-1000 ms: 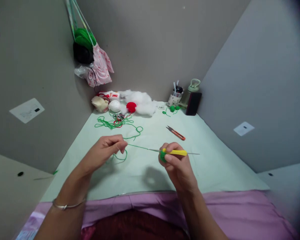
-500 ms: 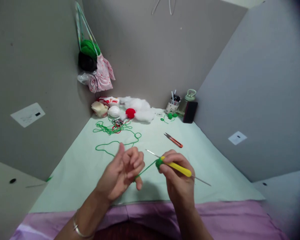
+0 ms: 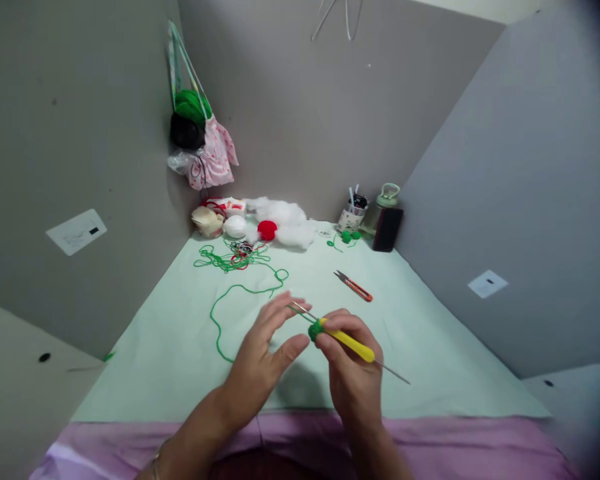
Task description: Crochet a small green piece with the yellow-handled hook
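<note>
Green yarn (image 3: 224, 259) lies in a loose tangle towards the far left of the table cover (image 3: 430, 353), and one strand curves from it down to your left hand (image 3: 257, 353). That hand is spread, thumb well apart from the fingers; yarn runs from those fingers to the work, but I can't tell whether any finger grips it. To do this well, I'd let the strand slide across the fingers under light, even tension, so your loops come out alike, and leave slack on the cover so the tangle doesn't drag.

Just right of your left thumb is the green piece (image 3: 315, 330), raised above the cover. It looks small, rounded and dense; its stitches are too fine to make out. The yellow-handled hook (image 3: 350, 341) slants beside it, metal tip up and to the left, a thin metal end jutting out at the lower right.

Your right hand (image 3: 357, 373) is curled round the hook, with finger and thumb pinching close by the piece. Keep that pinch firm but the wrist loose, and the tip should turn freely. Beyond, well apart, lie orange snips (image 3: 354, 286).
</note>
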{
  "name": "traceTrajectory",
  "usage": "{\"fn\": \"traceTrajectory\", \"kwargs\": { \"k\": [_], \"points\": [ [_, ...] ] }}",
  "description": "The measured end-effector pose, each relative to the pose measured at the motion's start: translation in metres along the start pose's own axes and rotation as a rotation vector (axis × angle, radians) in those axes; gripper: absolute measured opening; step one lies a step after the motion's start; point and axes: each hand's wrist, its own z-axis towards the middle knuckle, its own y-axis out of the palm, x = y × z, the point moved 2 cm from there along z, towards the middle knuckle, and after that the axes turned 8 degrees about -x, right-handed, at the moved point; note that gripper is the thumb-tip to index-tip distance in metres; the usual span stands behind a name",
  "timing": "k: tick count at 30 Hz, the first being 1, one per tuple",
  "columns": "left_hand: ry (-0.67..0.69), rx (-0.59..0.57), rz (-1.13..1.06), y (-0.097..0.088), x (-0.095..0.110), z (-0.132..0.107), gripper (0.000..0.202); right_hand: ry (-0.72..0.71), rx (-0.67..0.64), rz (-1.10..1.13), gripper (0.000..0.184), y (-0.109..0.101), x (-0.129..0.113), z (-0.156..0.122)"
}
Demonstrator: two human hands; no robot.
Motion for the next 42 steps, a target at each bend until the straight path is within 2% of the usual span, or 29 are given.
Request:
{"fn": "traceTrajectory", "kwargs": {
  "k": [1,4,6,8,13,18,22,28,37,42],
  "points": [
    [-0.085,-0.014,-0.182,0.006,-0.005,-0.002,0.033,-0.010,-0.003,-0.038,0.012,0.001,-0.001,-0.001],
    [-0.209,0.089,-0.562,0.018,-0.011,-0.007,0.035,-0.035,-0.003,-0.153,0.014,0.005,-0.003,-0.004],
    [-0.224,0.145,-0.661,0.022,-0.009,-0.008,0.036,-0.036,-0.015,-0.208,0.015,0.007,-0.004,-0.005],
    [-0.230,0.150,-0.704,0.022,-0.007,-0.007,0.038,-0.029,-0.033,-0.236,0.018,0.006,-0.005,-0.006],
    [-0.264,0.142,-0.740,0.018,-0.002,-0.003,0.038,0.012,-0.058,-0.205,0.021,0.002,-0.003,-0.010],
    [-0.271,0.085,-0.676,0.017,-0.002,-0.004,0.040,0.121,-0.029,-0.033,0.020,-0.006,0.009,-0.014],
    [-0.286,0.097,-0.612,0.013,-0.001,-0.006,0.045,0.164,-0.047,0.067,0.019,-0.010,0.016,-0.014],
    [-0.250,0.102,-0.535,0.009,-0.003,-0.005,0.030,0.180,-0.042,0.101,0.014,-0.007,0.011,-0.008],
    [-0.275,0.130,-0.562,0.008,0.000,-0.001,0.062,0.151,-0.039,0.058,0.010,-0.009,0.008,-0.005],
    [-0.317,0.113,-0.605,0.010,0.002,0.001,0.087,0.062,-0.115,-0.011,0.010,-0.010,0.002,-0.003]
  ]
}}
